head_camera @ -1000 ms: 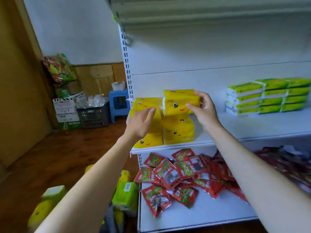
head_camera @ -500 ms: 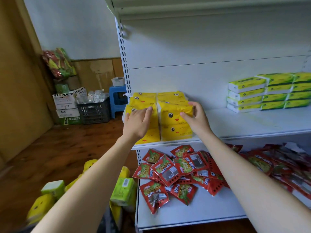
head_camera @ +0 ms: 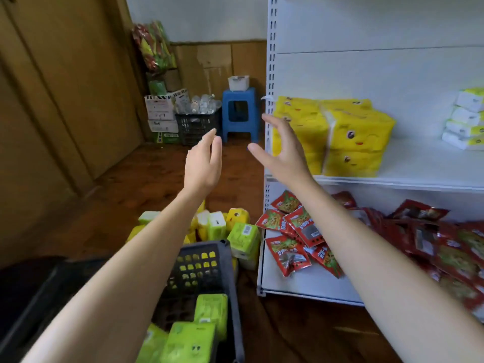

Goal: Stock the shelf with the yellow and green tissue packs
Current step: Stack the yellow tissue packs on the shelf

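Head view, left hand, right hand empty, yellow packs shelved

This is a small shop. A white metal shelf unit carries stacked yellow tissue packs and red snack packets (many identical), and cardboard boxes stand by the wall.

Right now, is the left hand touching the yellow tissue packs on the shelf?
Apart. The head view shows the left hand open, with floor and the right hand between it and the yellow tissue packs.
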Tool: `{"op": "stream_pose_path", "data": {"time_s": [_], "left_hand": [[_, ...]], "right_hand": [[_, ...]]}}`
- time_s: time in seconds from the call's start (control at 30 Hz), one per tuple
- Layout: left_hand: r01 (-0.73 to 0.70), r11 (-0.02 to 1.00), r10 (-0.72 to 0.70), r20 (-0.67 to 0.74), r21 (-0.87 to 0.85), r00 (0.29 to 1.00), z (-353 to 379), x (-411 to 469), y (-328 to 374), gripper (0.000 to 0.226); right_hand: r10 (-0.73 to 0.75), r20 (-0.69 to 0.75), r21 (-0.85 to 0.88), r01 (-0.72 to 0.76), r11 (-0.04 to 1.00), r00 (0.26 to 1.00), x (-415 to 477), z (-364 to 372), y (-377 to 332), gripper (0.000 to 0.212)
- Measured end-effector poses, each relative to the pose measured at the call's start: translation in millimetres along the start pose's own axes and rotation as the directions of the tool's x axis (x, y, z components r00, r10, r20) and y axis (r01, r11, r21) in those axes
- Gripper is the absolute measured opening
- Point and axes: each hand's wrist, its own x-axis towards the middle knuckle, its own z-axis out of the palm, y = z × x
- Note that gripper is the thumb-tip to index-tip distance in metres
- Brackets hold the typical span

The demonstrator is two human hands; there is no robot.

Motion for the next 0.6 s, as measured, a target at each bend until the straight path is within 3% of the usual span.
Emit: {"op": "stream_pose_path", "data": {"time_s": [0.13,0.33,0.43,0.6], "left_hand": [[0.231,0.971,-0.229,-0.027,0.058,0.973,-53,-41,-83,0.046],[0.51,0.845,-0.509,-0.048,0.161,0.859,-126,-113,-184,0.047],[0.55,0.78,-0.581,0.018,0.299,0.814,-157,-147,-233,0.045],[0.487,0.685,-0.688,0.261,0.541,0.678,-194,-193,-280,0.057]], "right_hand": [[0.073,0.252,0.12,-0.106,0.987,0.965,-51,96,-9,0.053],[0.228,0.521,0.147,-0.349,0.925,0.823,-131,213,-21,0.052],[0.218,0.683,0.095,-0.381,0.92,0.697,-170,255,-26,0.051],[0.144,0.883,-0.025,-0.262,0.965,0.447,-225,313,-28,0.06]]}}
